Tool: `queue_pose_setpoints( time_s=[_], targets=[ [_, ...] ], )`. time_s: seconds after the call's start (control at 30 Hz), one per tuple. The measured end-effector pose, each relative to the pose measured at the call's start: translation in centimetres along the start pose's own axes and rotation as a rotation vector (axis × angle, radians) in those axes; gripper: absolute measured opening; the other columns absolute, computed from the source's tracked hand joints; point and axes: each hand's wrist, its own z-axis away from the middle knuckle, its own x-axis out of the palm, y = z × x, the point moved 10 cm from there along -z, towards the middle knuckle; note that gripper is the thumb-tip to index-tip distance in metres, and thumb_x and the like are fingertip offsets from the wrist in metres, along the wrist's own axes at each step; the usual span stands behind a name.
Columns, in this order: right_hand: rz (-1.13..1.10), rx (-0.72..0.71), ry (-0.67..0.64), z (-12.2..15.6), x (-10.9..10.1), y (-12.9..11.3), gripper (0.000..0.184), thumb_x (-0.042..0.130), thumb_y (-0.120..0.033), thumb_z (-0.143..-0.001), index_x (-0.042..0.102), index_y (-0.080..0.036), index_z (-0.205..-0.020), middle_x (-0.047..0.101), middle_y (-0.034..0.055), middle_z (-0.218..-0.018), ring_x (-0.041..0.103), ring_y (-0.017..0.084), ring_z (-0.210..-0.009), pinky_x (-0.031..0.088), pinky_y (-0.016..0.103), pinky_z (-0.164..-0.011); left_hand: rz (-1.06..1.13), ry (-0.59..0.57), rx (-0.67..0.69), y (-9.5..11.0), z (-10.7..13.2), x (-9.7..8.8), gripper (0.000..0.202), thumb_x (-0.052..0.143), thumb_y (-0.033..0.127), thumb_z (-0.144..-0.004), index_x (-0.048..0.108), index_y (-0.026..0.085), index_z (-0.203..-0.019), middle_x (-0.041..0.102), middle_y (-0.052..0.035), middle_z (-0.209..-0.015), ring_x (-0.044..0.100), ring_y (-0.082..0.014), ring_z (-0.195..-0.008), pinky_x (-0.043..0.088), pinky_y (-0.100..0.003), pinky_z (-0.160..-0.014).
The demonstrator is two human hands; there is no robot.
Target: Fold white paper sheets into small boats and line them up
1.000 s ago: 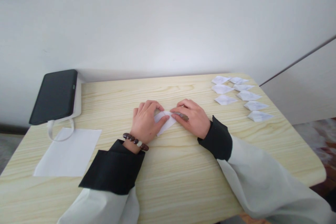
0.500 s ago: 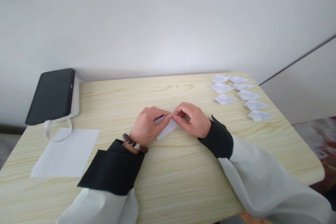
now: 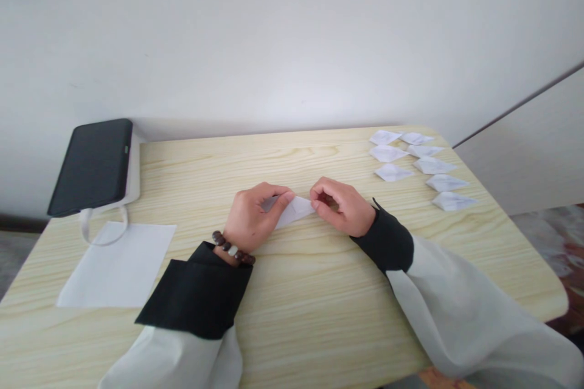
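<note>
A small folded piece of white paper (image 3: 294,211) lies on the light wooden table (image 3: 319,292) at its middle. My left hand (image 3: 252,220), with a dark bead bracelet on the wrist, has its fingers curled over the paper's left end and presses it down. My right hand (image 3: 343,209) pinches the paper's right end with thumb and fingertips. Both hands rest on the tabletop.
Several finished folded paper shapes (image 3: 422,167) lie in two rows at the back right corner. A flat white sheet (image 3: 118,264) lies at the left front. Behind it a dark tablet (image 3: 91,165) leans on a white stand with a looped cable (image 3: 103,228).
My right hand has drawn a little to the right along the paper, so more of the white piece shows between the hands. My left hand has stayed in place.
</note>
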Motion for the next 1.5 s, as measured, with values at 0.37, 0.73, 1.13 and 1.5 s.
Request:
queue_pose_setpoints(
  time_s=[0.37,0.73,1.13,1.5],
  targets=[
    [0.011,0.026,-0.022,0.3,-0.7,0.8,0.002,0.050,-0.016,-0.078,0.051,-0.018,-0.079,0.053,0.0000,-0.071,0.048,0.010,-0.059,0.040,0.022,-0.055,-0.013,0.042,-0.076,-0.8,0.0,-0.8,0.027,0.053,0.040,-0.082,0.070,0.019,-0.081,0.073,-0.0015,-0.081,0.065,-0.0181,-0.074,0.049,-0.025,-0.069],
    [0.156,-0.112,-0.020,-0.1,0.8,-1.5,0.015,0.045,-0.023,-0.089,0.055,-0.018,-0.079,0.056,-0.0002,-0.067,0.048,0.011,-0.060,0.036,0.026,-0.062,-0.030,-0.082,0.073,1.3,0.2,1.5,0.021,0.055,0.033,-0.082,0.071,0.018,-0.081,0.072,-0.0026,-0.079,0.064,-0.0159,-0.073,0.047,-0.026,-0.068],
    [0.082,-0.163,-0.068,0.3,-0.1,-1.2,0.016,0.045,-0.018,-0.086,0.051,-0.018,-0.072,0.055,-0.0011,-0.065,0.047,0.010,-0.058,0.036,0.021,-0.058,-0.070,-0.111,0.065,0.4,0.2,1.0,0.020,0.054,0.026,-0.078,0.071,0.017,-0.072,0.069,-0.0001,-0.066,0.058,-0.0109,-0.057,0.042,-0.021,-0.056],
    [0.141,-0.159,-0.074,0.2,0.8,-1.5,0.015,0.047,-0.021,-0.086,0.053,-0.018,-0.072,0.053,-0.0020,-0.061,0.043,0.010,-0.055,0.033,0.023,-0.061,-0.107,-0.181,0.162,1.4,0.2,2.2,0.021,0.056,0.030,-0.081,0.071,0.018,-0.073,0.066,0.0008,-0.062,0.054,-0.0105,-0.057,0.040,-0.024,-0.061]
  ],
)
